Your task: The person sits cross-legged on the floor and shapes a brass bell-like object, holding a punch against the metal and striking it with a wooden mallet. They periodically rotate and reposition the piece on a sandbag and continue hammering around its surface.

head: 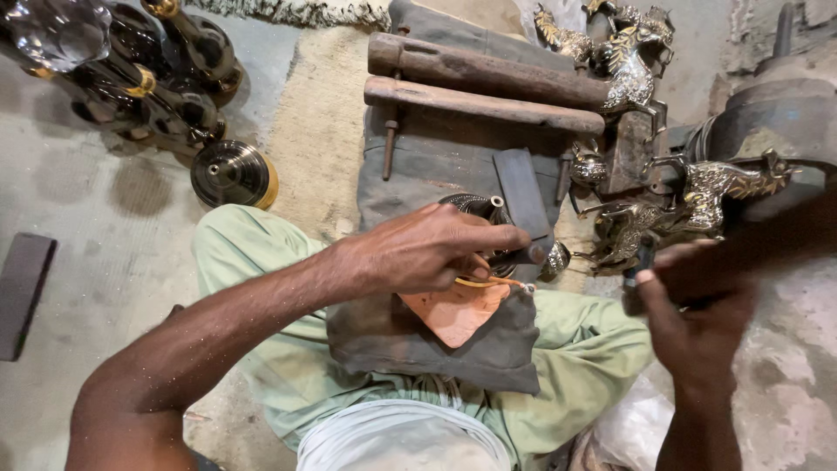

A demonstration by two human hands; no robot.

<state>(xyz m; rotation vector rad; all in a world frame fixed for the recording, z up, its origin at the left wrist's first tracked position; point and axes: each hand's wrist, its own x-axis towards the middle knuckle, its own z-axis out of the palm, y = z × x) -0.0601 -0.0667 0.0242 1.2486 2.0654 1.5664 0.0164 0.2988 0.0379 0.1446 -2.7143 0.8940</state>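
My left hand (418, 251) is closed on a small dark metal piece (488, 218), pressing it down over a grey cloth pad (488, 349) on my lap. An orange-brown scrap (453, 314) lies on that pad just under the hand. My right hand (697, 314), blurred, grips the dark handle of a tool (643, 257) at the right. Just beyond it stand brass horse figurines (697, 196).
Two long wooden-handled tools (479, 87) lie across a grey cloth ahead. Dark polished brass vessels (157, 78) stand at the upper left beside a round brass base (231, 174). More horse figurines (623, 52) sit at the top. A dark flat block (24, 292) lies on the concrete floor at left.
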